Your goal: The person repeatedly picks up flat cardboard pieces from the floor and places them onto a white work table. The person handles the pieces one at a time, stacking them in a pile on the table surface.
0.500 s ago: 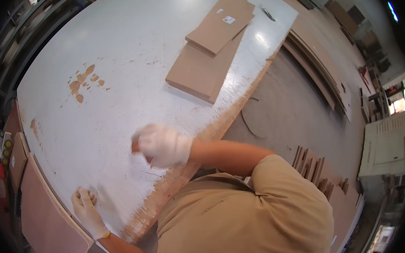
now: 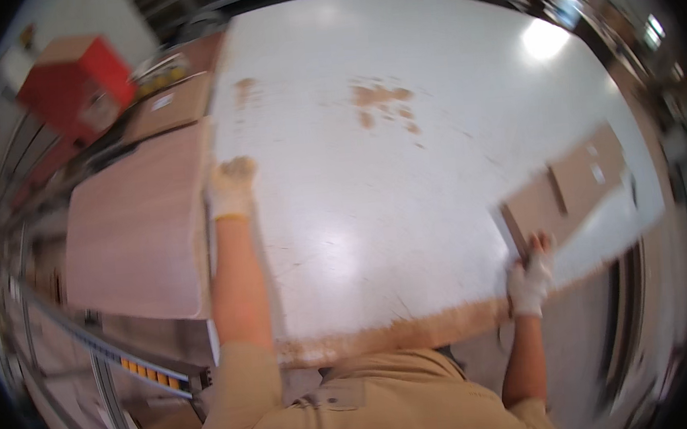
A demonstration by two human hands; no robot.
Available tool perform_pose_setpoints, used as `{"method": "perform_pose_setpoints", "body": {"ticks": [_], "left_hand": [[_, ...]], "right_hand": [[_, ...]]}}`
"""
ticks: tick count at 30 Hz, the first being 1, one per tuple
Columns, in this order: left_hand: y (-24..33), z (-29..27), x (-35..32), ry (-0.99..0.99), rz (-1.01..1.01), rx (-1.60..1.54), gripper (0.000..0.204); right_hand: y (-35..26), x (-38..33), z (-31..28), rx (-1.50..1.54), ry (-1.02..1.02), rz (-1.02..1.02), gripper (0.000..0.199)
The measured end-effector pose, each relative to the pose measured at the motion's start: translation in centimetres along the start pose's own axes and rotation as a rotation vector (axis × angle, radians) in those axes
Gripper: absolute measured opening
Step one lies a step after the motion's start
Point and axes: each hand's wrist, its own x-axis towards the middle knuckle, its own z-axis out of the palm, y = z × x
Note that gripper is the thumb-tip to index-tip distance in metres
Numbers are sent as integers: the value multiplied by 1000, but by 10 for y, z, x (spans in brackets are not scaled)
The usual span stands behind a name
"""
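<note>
My left hand point(image 2: 233, 189), in a whitish glove with a yellow cuff, is over the left edge of the white-topped table point(image 2: 345, 238). Its fingers are curled closed, and whatever they may hold is hidden. My right hand point(image 2: 530, 284), gloved with darker bare-looking fingertips, is at the near corner of a stack of flat brown boards point(image 2: 533, 208). Motion smears its fingers, so I cannot tell whether they grip or just touch the lower board. A shorter brown board point(image 2: 590, 167) with white labels lies on top of that stack.
Left of the table, a pinkish-brown panel point(image 2: 139, 230) lies beside its edge, with a labelled brown board point(image 2: 170, 107) beyond. A red box-shaped unit point(image 2: 79, 86) stands at far left. Below runs a metal roller rail point(image 2: 142, 371). The table's front edge point(image 2: 401, 335) is worn and chipped.
The view has swung left. My right hand has moved from the table's middle across to the brown boards on the right. My left hand is farther forward along the left edge, arm stretched out.
</note>
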Motion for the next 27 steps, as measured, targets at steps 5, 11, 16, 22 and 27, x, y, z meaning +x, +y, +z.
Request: {"method": "perform_pose_setpoints", "body": {"ticks": [5,11,16,22,27], "left_hand": [[-4,86,46,294,148,-60,41],[26,132,68,373,734,1521,50],[89,95,104,618,621,2393,64],[43,117,67,258,618,2339,56],[16,118,26,26,668,2220,56]], "right_hand": [[2,0,-7,-45,4,-54,65],[22,0,1,48,-6,-31,61],[-101,68,16,-199,183,-805,44],[-324,161,193,1139,-773,57,59],[-513,219,294,1627,-1082,498,31]]}}
